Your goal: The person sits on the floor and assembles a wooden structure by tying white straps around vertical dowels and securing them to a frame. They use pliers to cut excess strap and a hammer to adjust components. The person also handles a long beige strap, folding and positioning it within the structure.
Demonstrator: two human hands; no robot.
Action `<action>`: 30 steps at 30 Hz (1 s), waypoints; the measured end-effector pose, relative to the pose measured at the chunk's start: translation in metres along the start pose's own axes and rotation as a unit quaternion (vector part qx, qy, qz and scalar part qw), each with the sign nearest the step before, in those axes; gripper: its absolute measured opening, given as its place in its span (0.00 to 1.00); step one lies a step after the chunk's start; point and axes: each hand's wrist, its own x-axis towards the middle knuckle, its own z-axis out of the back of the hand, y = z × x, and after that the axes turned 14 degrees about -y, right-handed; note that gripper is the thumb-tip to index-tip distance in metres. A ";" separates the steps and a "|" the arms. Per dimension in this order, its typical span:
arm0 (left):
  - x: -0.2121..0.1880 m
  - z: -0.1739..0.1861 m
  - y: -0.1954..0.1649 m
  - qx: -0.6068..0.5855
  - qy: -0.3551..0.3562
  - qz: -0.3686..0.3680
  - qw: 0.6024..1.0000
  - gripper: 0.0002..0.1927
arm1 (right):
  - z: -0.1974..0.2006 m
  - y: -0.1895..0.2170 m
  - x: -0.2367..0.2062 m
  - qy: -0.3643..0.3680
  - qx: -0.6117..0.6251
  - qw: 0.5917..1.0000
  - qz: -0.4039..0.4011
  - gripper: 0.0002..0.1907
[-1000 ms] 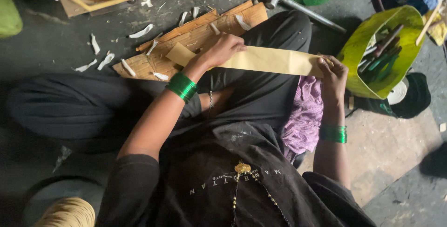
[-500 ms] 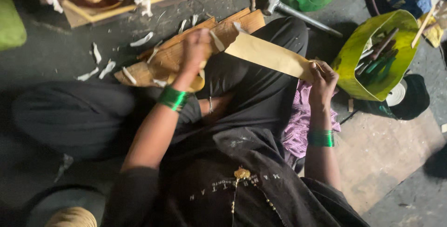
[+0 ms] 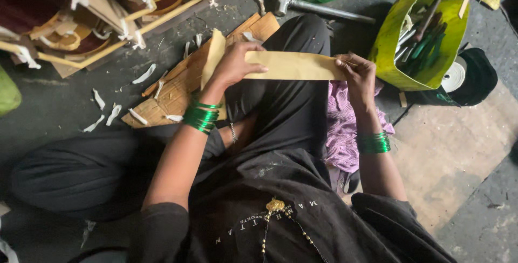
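I sit cross-legged on the floor in black clothes. A long tan paper strip stretches over my raised knee. My left hand grips its left part, where the end bends upward. My right hand pinches the strip's right end. Both wrists carry green bangles. Under the strip's left end lies a worn wooden board on the dark floor.
A yellow-green bag holding several tools stands at the right, a white tape roll beside it. A hammer lies at the top. Pink cloth rests by my right leg. Wooden frames fill the upper left; white scraps litter the floor.
My left hand has left the wooden board and taken hold of the strip's left part. The strip now hangs level between both hands, its left end folded up.
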 end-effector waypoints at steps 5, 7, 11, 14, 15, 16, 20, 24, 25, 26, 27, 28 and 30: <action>-0.006 0.010 0.004 -0.126 0.028 0.158 0.979 0.11 | 0.032 -0.002 0.010 0.075 0.040 0.994 -0.063 0.03; -0.007 0.011 -0.001 -0.196 0.037 0.216 0.956 0.07 | 0.044 -0.001 0.017 0.103 0.046 0.990 -0.090 0.03; -0.015 0.005 -0.011 -0.285 0.012 0.203 0.937 0.05 | 0.063 -0.002 0.028 0.129 -0.019 0.989 -0.074 0.06; -0.020 -0.002 -0.006 -0.322 -0.007 0.177 0.930 0.09 | 0.076 -0.011 0.031 0.159 0.009 0.983 -0.092 0.03; -0.022 -0.003 -0.002 -0.328 -0.002 0.182 0.927 0.10 | 0.080 -0.015 0.031 0.172 0.007 0.982 -0.083 0.03; -0.024 -0.005 0.003 -0.334 0.001 0.188 0.924 0.11 | 0.083 -0.019 0.031 0.186 0.003 0.980 -0.074 0.03; -0.029 -0.007 0.021 -0.342 0.004 0.202 0.918 0.11 | 0.090 -0.037 0.029 0.193 0.059 0.974 -0.101 0.04; -0.032 -0.004 0.025 -0.325 0.011 0.203 0.924 0.10 | 0.089 -0.045 0.026 0.222 0.020 0.973 -0.060 0.03; -0.032 -0.002 0.023 -0.311 0.011 0.204 0.928 0.09 | 0.088 -0.044 0.026 0.222 0.005 0.973 -0.065 0.04; -0.033 -0.001 0.021 -0.297 0.011 0.205 0.932 0.08 | 0.088 -0.043 0.025 0.222 -0.010 0.973 -0.069 0.04; -0.033 0.001 0.018 -0.295 0.024 0.185 0.937 0.09 | 0.087 -0.040 0.023 0.215 -0.016 0.972 -0.091 0.06; -0.033 0.004 0.015 -0.292 0.037 0.166 0.941 0.10 | 0.086 -0.038 0.022 0.207 -0.023 0.972 -0.113 0.08; -0.033 0.007 0.010 -0.269 0.057 0.145 0.951 0.12 | 0.081 -0.034 0.017 0.194 -0.002 0.972 -0.131 0.09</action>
